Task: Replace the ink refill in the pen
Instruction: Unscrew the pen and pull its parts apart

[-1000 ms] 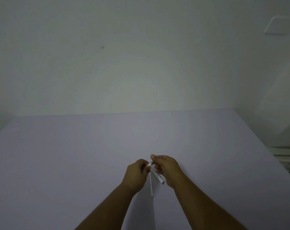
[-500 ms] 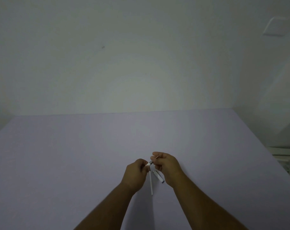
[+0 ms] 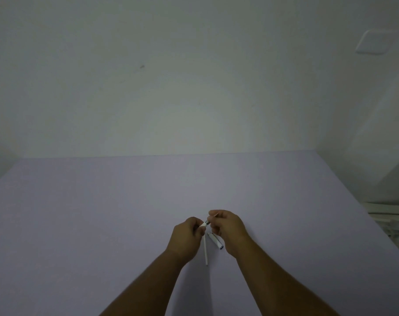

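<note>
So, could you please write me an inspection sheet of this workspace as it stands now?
Surface: pale lilac table, matte, dimly lit.
Job's things: white pen part pinched between both hands above the table; thin white refill between the forearms, its upper end hidden behind the left hand; short white pen piece with a blue end beside the right hand.
Clutter: nothing seen on the table.
Grippers: left hand closed around the pen part; right hand pinching its dark tip end.
Cables: nothing seen.
Surroundings: plain pale wall behind; white wall plate upper right; white objects past the table's right edge, too unclear to name.
</note>
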`<state>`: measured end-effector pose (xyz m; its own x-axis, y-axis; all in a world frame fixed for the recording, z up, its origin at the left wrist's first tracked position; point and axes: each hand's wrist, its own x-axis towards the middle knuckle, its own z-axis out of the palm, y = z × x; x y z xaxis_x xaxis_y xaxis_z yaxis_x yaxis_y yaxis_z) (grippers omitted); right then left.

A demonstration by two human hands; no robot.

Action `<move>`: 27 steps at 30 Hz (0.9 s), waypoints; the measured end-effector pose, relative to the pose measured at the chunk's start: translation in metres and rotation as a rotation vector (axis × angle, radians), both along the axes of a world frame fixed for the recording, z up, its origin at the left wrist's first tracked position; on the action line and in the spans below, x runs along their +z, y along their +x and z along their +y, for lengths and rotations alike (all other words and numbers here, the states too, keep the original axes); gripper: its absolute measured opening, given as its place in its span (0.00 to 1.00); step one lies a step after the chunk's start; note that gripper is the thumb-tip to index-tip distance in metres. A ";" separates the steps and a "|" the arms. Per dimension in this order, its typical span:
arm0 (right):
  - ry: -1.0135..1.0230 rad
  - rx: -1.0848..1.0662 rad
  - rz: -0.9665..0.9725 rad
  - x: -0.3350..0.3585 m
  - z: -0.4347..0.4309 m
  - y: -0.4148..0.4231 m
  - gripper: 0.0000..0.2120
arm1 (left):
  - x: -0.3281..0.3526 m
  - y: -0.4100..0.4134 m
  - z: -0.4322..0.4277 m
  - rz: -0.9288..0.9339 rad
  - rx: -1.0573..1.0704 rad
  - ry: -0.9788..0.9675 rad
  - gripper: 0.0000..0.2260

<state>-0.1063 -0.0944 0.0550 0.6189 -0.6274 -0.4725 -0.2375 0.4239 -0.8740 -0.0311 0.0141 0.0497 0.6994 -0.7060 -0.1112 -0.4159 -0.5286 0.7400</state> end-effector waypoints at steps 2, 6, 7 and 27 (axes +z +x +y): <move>0.044 -0.004 -0.043 0.001 0.000 -0.001 0.11 | 0.001 -0.001 0.001 -0.008 0.006 0.010 0.06; 0.009 0.043 0.032 0.002 0.003 -0.004 0.02 | 0.003 -0.003 0.003 0.023 0.002 0.006 0.05; -0.014 0.030 0.032 0.002 0.003 -0.004 0.02 | 0.004 -0.004 0.002 0.034 0.000 0.004 0.05; -0.047 -0.385 -0.004 -0.005 -0.037 0.000 0.11 | 0.001 -0.004 0.006 0.329 0.116 -0.088 0.06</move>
<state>-0.1058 -0.1315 0.0501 0.3353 -0.8353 -0.4357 -0.0653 0.4407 -0.8953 -0.0351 0.0206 0.0509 0.7120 -0.6412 -0.2861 -0.0888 -0.4864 0.8692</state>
